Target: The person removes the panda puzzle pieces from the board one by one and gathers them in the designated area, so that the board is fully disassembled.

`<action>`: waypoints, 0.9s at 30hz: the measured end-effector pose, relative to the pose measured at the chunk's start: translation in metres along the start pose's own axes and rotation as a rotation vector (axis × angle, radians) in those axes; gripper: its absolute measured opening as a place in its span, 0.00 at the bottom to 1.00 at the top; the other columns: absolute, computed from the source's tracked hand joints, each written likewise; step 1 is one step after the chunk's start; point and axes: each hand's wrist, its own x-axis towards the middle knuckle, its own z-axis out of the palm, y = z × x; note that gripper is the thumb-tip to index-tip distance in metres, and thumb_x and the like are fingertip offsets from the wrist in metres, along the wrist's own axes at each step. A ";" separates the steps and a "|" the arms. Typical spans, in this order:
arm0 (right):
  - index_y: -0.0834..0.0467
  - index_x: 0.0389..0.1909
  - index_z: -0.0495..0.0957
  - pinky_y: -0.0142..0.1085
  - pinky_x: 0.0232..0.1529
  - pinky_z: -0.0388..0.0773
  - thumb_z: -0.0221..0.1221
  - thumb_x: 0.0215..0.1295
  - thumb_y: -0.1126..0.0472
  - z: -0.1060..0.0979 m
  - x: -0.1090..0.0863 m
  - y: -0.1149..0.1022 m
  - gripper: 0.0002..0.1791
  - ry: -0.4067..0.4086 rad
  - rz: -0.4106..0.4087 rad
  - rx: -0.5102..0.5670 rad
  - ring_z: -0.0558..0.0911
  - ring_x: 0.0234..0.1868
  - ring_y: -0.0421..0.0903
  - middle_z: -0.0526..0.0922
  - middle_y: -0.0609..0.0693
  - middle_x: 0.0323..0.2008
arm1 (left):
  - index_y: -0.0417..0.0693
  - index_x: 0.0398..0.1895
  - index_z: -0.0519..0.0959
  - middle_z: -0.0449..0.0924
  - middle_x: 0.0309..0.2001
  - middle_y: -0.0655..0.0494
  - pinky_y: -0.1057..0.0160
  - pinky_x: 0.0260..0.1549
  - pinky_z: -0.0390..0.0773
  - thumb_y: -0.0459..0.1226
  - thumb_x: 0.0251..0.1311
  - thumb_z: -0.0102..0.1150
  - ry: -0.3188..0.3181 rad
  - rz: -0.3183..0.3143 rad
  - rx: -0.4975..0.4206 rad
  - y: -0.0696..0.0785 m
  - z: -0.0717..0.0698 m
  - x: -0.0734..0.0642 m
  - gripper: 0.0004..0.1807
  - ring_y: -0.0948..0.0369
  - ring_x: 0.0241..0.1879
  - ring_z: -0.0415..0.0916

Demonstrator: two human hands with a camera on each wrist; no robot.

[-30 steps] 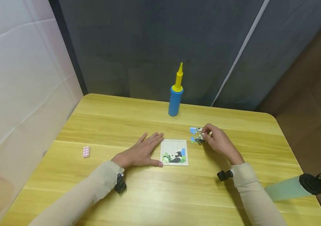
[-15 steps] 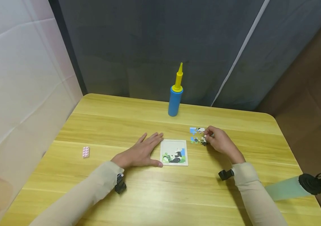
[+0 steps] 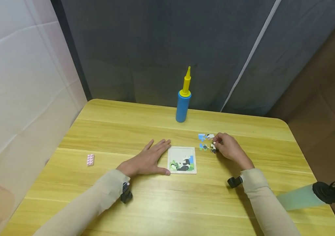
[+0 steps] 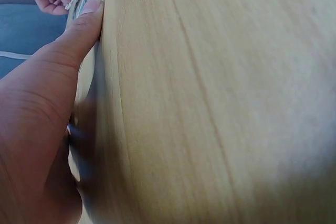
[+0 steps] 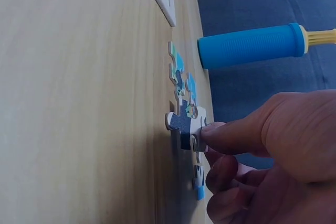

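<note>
My left hand (image 3: 148, 160) lies with fingers spread at the left side of a square white puzzle tray (image 3: 179, 152). Its thumb and fingertips are right at the tray's edge. Fitted panda puzzle pieces (image 3: 183, 164) fill the lower part and right side of the tray. To the right, my right hand (image 3: 230, 148) pinches a black-and-white puzzle piece (image 5: 185, 125) between thumb and fingers, tilted up in the right wrist view. Beside it on the table are several loose pieces, among them a blue one (image 3: 201, 136) and a blue-green one (image 3: 203, 147).
A blue balloon pump (image 3: 182, 108) with a yellow nozzle stands behind the tray. A pink toy brick (image 3: 90, 159) sits far left. At the right edge is a pale green bottle (image 3: 300, 197) with a black lid, close by my right forearm.
My right hand has shifted slightly right with the black-and-white puzzle piece, opening a gap to the blue-green piece. The left hand and tray have stayed in place.
</note>
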 end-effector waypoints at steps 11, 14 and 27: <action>0.64 0.48 0.83 0.45 0.44 0.78 0.56 0.78 0.68 0.004 0.002 -0.003 0.08 0.005 -0.013 -0.004 0.80 0.41 0.52 0.85 0.60 0.43 | 0.45 0.87 0.51 0.45 0.89 0.50 0.35 0.86 0.35 0.69 0.61 0.67 0.003 0.002 0.000 0.001 0.001 -0.001 0.63 0.48 0.89 0.41; 0.64 0.49 0.83 0.44 0.44 0.78 0.56 0.78 0.68 0.005 0.003 -0.001 0.08 0.010 -0.009 -0.006 0.80 0.41 0.51 0.85 0.60 0.43 | 0.46 0.88 0.50 0.44 0.89 0.51 0.37 0.87 0.33 0.69 0.61 0.66 -0.005 -0.003 0.000 0.002 0.001 0.000 0.63 0.50 0.89 0.40; 0.64 0.53 0.83 0.44 0.47 0.79 0.57 0.79 0.63 0.011 -0.008 -0.018 0.11 0.021 -0.067 0.016 0.79 0.43 0.50 0.82 0.59 0.47 | 0.44 0.87 0.52 0.45 0.89 0.50 0.35 0.86 0.34 0.68 0.61 0.67 0.001 -0.003 -0.007 0.005 0.001 -0.001 0.62 0.48 0.89 0.41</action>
